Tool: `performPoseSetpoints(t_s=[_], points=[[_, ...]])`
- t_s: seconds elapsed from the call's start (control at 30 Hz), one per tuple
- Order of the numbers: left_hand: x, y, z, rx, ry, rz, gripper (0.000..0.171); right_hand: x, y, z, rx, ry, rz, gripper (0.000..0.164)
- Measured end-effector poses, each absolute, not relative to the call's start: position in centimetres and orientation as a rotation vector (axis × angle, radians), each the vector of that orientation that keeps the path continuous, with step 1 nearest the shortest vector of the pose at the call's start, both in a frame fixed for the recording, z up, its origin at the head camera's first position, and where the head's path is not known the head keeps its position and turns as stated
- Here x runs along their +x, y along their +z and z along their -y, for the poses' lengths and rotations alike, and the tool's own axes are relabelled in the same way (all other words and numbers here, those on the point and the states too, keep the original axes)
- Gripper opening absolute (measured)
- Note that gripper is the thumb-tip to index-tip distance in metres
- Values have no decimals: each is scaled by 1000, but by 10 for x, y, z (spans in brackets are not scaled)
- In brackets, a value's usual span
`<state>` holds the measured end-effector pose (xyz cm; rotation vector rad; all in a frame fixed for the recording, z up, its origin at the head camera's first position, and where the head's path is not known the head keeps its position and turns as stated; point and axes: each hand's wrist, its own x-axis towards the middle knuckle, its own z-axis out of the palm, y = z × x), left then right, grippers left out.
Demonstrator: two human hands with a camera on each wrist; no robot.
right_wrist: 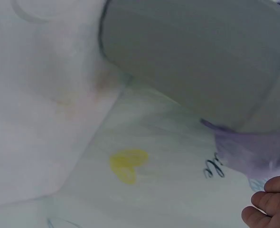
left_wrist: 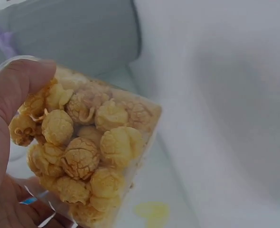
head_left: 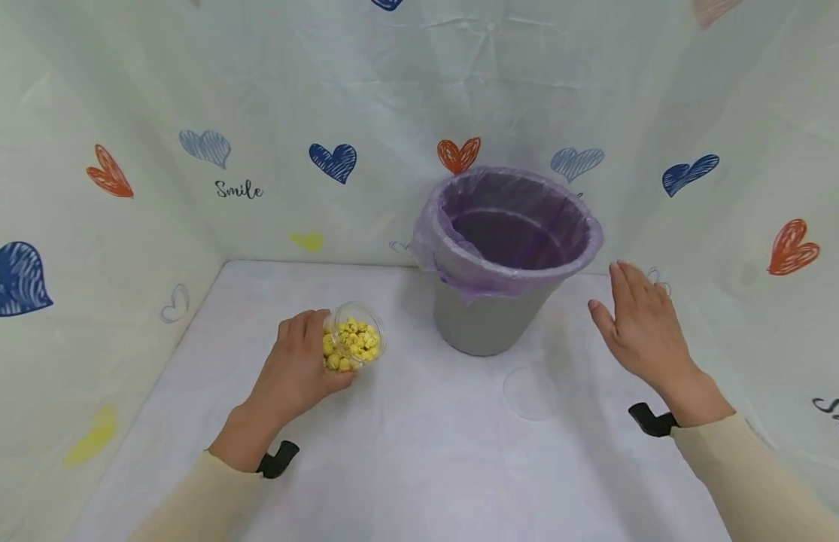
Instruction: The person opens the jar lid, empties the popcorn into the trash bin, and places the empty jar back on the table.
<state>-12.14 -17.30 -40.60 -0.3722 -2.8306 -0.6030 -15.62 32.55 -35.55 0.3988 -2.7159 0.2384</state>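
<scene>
My left hand (head_left: 293, 369) grips a clear plastic jar (head_left: 372, 316) of yellow popcorn (head_left: 357, 340) at the left of the table. The jar's mouth is uncovered and leans toward the right. In the left wrist view the thumb presses on the jar's side, and round popcorn pieces (left_wrist: 80, 156) show through the wall. My right hand (head_left: 645, 324) is raised just right of a grey trash bin (head_left: 480, 324), fingers straight and thumb apart, holding nothing. In the right wrist view its fingertips (right_wrist: 268, 204) appear at the lower right corner, near the bag's edge.
A purple trash bag (head_left: 439, 233) lines the bin and folds over its rim. In front of the bin, a clear round lid (head_left: 530, 394) lies flat on the white table (head_left: 419, 467). A white sheet (head_left: 392, 75) printed with hearts surrounds the back and sides.
</scene>
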Motion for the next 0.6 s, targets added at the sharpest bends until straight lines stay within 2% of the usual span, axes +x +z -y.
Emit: performPoseSetpoints(t_s=[0.23,0.6], points=[[-141,-354,177,-382,-570,2785,102,-178,-296,-317,413,176,2790,75],[-163,-311,165,-460,-502,2715,102,-197,-271,-293,471,132,3034,79]])
